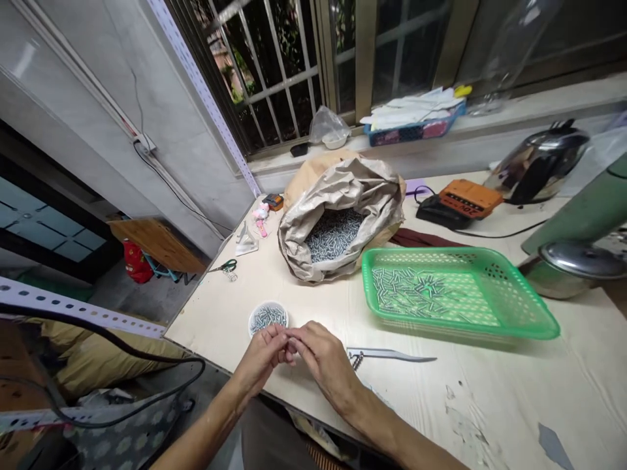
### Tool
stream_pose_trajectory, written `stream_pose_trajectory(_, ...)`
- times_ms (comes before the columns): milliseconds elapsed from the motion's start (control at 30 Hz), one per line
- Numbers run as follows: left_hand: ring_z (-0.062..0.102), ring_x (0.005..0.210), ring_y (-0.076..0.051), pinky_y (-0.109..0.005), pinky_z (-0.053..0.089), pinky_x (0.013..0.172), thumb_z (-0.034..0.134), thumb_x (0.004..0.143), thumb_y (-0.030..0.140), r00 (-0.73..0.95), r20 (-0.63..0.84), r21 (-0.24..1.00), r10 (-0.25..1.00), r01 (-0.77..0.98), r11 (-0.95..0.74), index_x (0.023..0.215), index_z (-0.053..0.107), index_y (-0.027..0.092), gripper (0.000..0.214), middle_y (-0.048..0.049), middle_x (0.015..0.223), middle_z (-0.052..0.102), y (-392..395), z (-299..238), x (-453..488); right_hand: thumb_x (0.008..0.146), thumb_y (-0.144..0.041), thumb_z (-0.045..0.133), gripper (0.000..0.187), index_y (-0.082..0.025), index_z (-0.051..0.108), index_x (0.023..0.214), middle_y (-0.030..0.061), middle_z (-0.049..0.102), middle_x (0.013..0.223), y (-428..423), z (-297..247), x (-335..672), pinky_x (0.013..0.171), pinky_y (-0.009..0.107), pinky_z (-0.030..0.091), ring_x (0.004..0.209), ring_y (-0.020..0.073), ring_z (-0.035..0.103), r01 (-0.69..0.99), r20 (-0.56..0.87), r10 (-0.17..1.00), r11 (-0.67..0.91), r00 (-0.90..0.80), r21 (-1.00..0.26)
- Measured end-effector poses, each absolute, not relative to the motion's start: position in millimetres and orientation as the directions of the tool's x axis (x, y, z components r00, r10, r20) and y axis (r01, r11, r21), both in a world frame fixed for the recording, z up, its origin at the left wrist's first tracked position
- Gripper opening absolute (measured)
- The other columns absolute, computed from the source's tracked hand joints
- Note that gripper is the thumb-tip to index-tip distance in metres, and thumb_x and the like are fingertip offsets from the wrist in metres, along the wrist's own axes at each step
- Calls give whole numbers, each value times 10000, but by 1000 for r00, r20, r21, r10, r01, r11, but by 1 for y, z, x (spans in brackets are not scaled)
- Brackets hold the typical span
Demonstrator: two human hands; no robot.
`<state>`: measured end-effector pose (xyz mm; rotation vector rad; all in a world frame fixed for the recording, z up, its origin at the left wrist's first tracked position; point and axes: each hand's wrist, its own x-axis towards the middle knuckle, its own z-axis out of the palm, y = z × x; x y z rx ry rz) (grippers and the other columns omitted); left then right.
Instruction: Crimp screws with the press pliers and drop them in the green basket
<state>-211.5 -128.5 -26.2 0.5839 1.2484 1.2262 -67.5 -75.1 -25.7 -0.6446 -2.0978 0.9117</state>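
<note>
Meeting at the fingertips, the left hand and the right hand are held together over the near edge of the table, to the lower left of the green basket. Fingers of both hands are curled and pinched almost closed against each other; if some small piece is between them, it is hidden and I cannot tell. Just behind the left hand, also lower left of the basket, stands a small round dish full of short silver screws. A thin metal blade lies flat below the basket's near rim, near the right hand but apart from it. The basket holds a loose layer of screws of the same kind. Just beside the basket's far left corner sits a crumpled paper sack, open, with many screws inside. Behind the basket lies an orange device with dark marks on its face, too blurred to read. Far left of the basket, green-handled scissors rest near the table edge. The table is a pale wood board, scuffed to the lower right of the basket. Beyond the basket runs a sill under a barred window, and on the sill is a blue tray with white papers
</note>
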Motion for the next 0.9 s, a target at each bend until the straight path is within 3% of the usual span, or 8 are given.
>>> stream_pose_trajectory(133, 525, 536, -63, -212, 489, 571, 753, 644, 423, -118, -358, 873, 926, -395, 287, 825, 585, 126, 387, 16, 629, 579, -130, -36, -215, 840, -126, 475, 176, -192, 624, 906, 29, 632, 836, -69, -34, -80, 693, 251, 465, 771, 134, 594, 150, 337, 740, 506, -582, -850)
stream_pose_trajectory(267, 528, 514, -79, -209, 476, 517, 812, 552, 377, -160, -285, 947, 945, -200, 252, 703, 565, 128, 382, 34, 582, 554, -127, -37, -224, 820, -159, 501, 127, -186, 621, 792, 10, 645, 768, -67, -30, -80, 648, 243, 442, 710, 128, 593, 173, 231, 746, 421, -624, -891)
stream_pose_trajectory(367, 563, 516, -97, -231, 493, 537, 789, 582, 391, -143, -299, 951, 943, -129, 282, 689, 571, 124, 361, 15, 596, 589, -129, -31, -231, 806, -166, 505, 116, -179, 611, 759, 3, 645, 729, -69, -25, -82, 614, 230, 428, 664, 117, 583, 164, 198, 756, 375, -624, -913)
stream_pose_trajectory(500, 558, 504, -85, -247, 511, 571, 767, 605, 435, -115, -393, 896, 912, -269, 352, 723, 588, 125, 377, -2, 618, 619, -132, -27, -242, 790, -169, 507, 92, -187, 588, 750, -2, 633, 716, -70, -27, -91, 606, 231, 428, 651, 113, 572, 109, 284, 760, 421, -585, -900)
stream_pose_trajectory(600, 561, 556, -84, -248, 516, 626, 776, 585, 443, -257, -377, 908, 890, -292, 301, 734, 617, 125, 385, -2, 668, 629, -135, -26, -249, 790, -154, 495, 92, -193, 577, 773, -5, 621, 723, -64, -29, -102, 613, 234, 434, 651, 111, 564, 67, 351, 748, 465, -563, -883)
stream_pose_trajectory(733, 574, 596, -109, -241, 500, 604, 729, 628, 463, -393, -224, 973, 892, -32, 230, 772, 643, 134, 370, -5, 724, 623, -141, -21, -251, 819, -158, 489, 107, -189, 584, 858, 6, 627, 784, -52, -19, -113, 656, 243, 445, 702, 118, 575, 81, 365, 672, 535, -645, -841)
stream_pose_trajectory(833, 571, 565, -108, -245, 492, 585, 658, 698, 465, -371, -146, 967, 917, 143, 212, 807, 649, 146, 338, -2, 727, 596, -149, -17, -241, 851, -164, 471, 198, -188, 579, 1015, 37, 621, 907, -52, -11, -97, 714, 249, 444, 803, 128, 579, 159, 378, 609, 645, -697, -748)
stream_pose_trajectory(900, 575, 569, -110, -245, 490, 595, 618, 740, 438, -327, -113, 955, 938, 225, 193, 855, 657, 159, 304, -2, 724, 581, -153, -18, -230, 888, -192, 425, 200, -192, 587, 1006, 41, 605, 892, -60, -12, -69, 701, 244, 434, 802, 129, 570, 283, 346, 615, 697, -709, -659)
